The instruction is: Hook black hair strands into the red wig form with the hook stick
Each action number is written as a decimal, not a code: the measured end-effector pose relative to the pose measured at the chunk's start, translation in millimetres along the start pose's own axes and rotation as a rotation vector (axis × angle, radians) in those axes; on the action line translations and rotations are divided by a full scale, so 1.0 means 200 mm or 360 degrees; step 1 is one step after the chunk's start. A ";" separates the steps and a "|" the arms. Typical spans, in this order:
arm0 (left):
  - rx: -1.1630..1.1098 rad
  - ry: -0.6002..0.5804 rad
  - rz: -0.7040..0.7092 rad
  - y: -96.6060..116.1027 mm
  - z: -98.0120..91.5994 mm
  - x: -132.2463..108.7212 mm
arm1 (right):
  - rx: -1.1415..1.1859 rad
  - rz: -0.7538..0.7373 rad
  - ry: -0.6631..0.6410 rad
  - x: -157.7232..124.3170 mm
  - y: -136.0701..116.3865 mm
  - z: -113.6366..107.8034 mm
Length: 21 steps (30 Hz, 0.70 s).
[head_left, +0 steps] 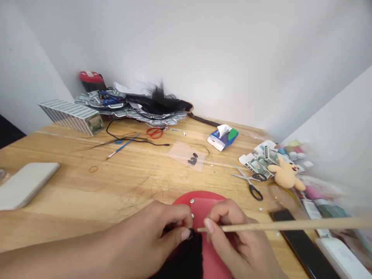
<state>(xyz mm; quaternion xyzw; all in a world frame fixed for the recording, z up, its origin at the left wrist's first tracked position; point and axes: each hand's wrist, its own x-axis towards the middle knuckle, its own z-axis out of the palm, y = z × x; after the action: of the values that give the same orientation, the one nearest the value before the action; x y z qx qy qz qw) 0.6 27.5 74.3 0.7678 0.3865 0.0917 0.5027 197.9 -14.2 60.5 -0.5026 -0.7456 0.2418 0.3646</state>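
Observation:
My left hand [171,232] comes in from the left, its thumb and forefinger pinched on the edge of a piece of black fuzzy material [186,261]. Between the thumb and fingers of my right hand [229,236] is a thin pale wooden stick [279,225]. The stick runs out to the right edge of the view, and its tip points left, close to the pinched black edge. Whether the tip touches it I cannot tell. Under both hands lies a round red base [200,197] with a few silvery pin heads. The black piece covers part of this base.
Black-handled scissors [250,182], a plush toy [286,174] and a dark phone [305,244] lie right. Farther back are a tissue pack [223,136], a clear bag [180,153] with black bits and a paintbrush [123,146]. A white case [27,184] sits left.

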 end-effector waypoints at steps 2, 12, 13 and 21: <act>0.0025 0.0035 -0.0010 0.00 0.00 0.00 | 0.0050 -0.0058 -0.0008 0.00 0.01 0.00; 0.0148 0.0020 0.0056 0.00 0.01 0.02 | 0.0009 -0.0056 -0.0005 0.01 -0.02 0.00; 0.0171 0.0025 0.0066 0.00 0.01 0.02 | 0.0025 -0.0058 -0.0006 0.01 -0.02 -0.01; 0.0461 0.0090 0.0145 0.03 0.03 0.03 | 0.0038 -0.0043 0.0005 0.01 -0.01 0.00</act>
<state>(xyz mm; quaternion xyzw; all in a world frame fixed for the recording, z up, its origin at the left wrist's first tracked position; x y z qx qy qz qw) 10.2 25.6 74.8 0.8462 0.3744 0.0792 0.3708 196.5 -13.1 63.0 -0.4886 -0.7488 0.2448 0.3750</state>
